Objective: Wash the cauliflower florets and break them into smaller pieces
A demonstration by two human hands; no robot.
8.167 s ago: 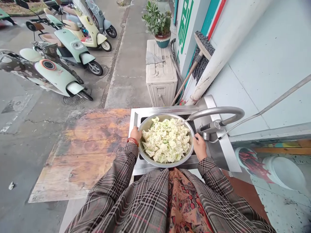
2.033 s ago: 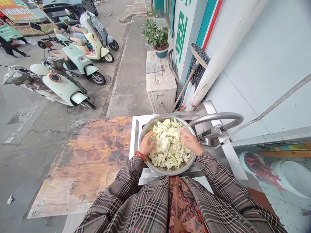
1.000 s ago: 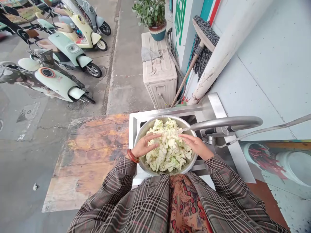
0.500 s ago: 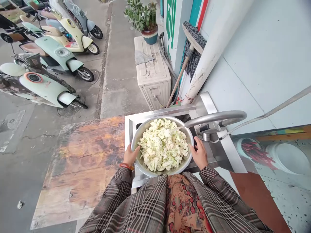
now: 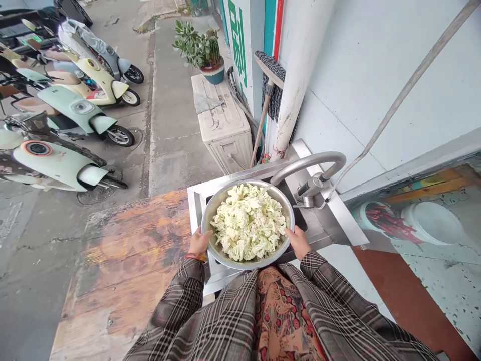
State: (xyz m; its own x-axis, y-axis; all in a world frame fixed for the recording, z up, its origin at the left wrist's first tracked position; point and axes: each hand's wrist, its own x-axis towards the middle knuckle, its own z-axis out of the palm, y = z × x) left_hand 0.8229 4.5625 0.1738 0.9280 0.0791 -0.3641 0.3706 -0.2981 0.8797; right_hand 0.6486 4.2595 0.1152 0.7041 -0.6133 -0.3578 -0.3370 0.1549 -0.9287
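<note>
A wide metal basin heaped with cut cauliflower is over the steel sink, close to my body. My left hand grips its left rim, thumb over the edge and fingers tucked out of sight beneath. On the opposite side my right hand holds the right rim the same way. The curved faucet rises behind the basin, its spout end at the far rim. No stream of water shows from it.
Left of the sink lies a worn wooden board. Beyond stand an outdoor air-conditioner unit with a potted plant, a mop and a white pipe. Several scooters are parked at left. Buckets show behind glass at right.
My right hand, spread beside the rim before, has closed on it. The basin has shifted slightly away from the faucet base. The thin stream at the spout is no longer visible. The view has turned.
</note>
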